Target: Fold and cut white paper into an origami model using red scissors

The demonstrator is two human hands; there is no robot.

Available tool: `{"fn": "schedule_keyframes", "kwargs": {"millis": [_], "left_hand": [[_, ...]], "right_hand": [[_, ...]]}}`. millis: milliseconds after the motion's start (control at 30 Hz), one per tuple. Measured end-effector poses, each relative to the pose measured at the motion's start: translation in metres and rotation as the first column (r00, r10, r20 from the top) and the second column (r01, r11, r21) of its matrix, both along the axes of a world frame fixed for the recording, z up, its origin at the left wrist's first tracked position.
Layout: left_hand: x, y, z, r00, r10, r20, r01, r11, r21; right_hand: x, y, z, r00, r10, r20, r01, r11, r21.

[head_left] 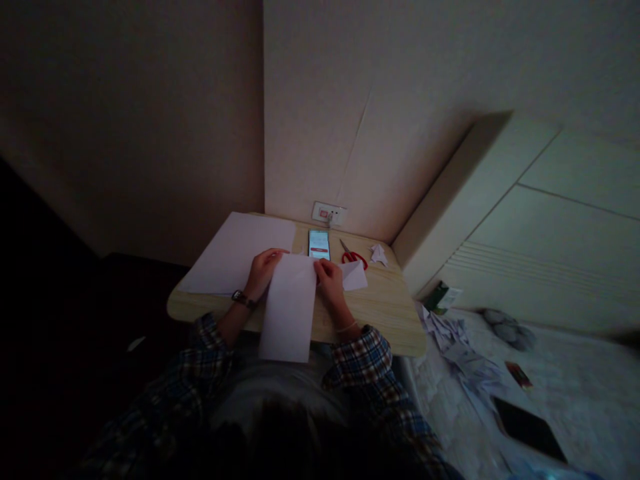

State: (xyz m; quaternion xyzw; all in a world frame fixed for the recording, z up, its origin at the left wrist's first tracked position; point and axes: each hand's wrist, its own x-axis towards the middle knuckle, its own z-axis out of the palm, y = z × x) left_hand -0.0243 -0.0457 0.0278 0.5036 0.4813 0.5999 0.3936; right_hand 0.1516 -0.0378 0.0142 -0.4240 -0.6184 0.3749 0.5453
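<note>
Light is dim — the lower left nearly black.

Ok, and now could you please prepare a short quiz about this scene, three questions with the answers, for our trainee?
1. True or false: in the picture, the red-handled scissors lie to the right of the lit phone.
2. Which thing do the left hand and the right hand hold together?
A) the phone
B) the white paper
C) the scissors
3. Fill in: the dark wristband is worn on the ____ wrist.

Key: 1. True. 2. B. 3. Left.
</note>
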Motion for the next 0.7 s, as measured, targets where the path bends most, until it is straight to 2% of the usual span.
{"fn": "schedule_keyframes", "kwargs": {"millis": [200, 467, 700], "left_hand": [[0.0, 0.0, 0.001, 1.0, 0.0, 0.022, 0.0, 1.0, -0.015], [0.003, 0.001, -0.001, 0.997, -0.062, 0.054, 0.066, 0.996, -0.067], [0.0, -0.001, 0.001, 0.999, -0.043, 0.021, 0.044, 0.998, -0.042]], "right_hand": [[0.0, 0.001, -0.002, 1.0, -0.008, -0.017, 0.008, 1.0, -0.01], [0.004, 0.008, -0.008, 0.987, -0.109, -0.121, 0.103, 0.993, -0.056], [0.003, -0.003, -0.005, 0.991, -0.071, -0.111, 0.066, 0.997, -0.047]]}}
